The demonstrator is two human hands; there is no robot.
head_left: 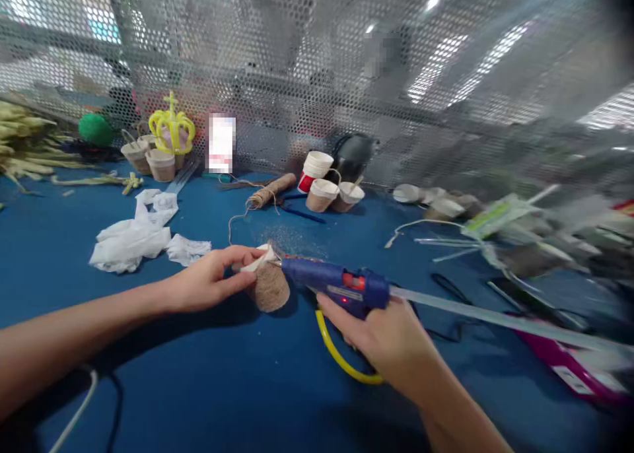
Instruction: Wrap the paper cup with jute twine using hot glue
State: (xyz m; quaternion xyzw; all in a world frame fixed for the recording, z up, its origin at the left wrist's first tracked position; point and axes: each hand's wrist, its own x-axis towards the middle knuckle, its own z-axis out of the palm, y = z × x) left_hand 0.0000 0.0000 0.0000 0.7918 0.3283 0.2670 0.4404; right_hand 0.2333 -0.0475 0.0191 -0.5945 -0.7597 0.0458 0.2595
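My left hand [218, 276] pinches the white rim of a small paper cup [271, 288] covered in brown twine-like material. The cup is tipped over, with its brown side toward me. My right hand [379, 327] is wrapped round a blue hot glue gun [331, 281], whose small red light is lit. Its metal nozzle points left and reaches the cup's white rim; whether it touches cannot be told. A long clear glue stick [460, 308] sticks out of the gun's back. Below the gun, a yellow curved tube [341, 359] lies partly behind my right hand.
Crumpled white cloth [131, 242] lies left of the cup. Behind it are a twine roll [272, 190], dark blue scissors [302, 212], a white cup stack [317, 166], brown-covered cups [321, 197] and a yellow crown-shaped piece [172, 129]. Blurred clutter and a magenta object [564, 360] fill the right. Perforated metal panel [277, 76] closes the back.
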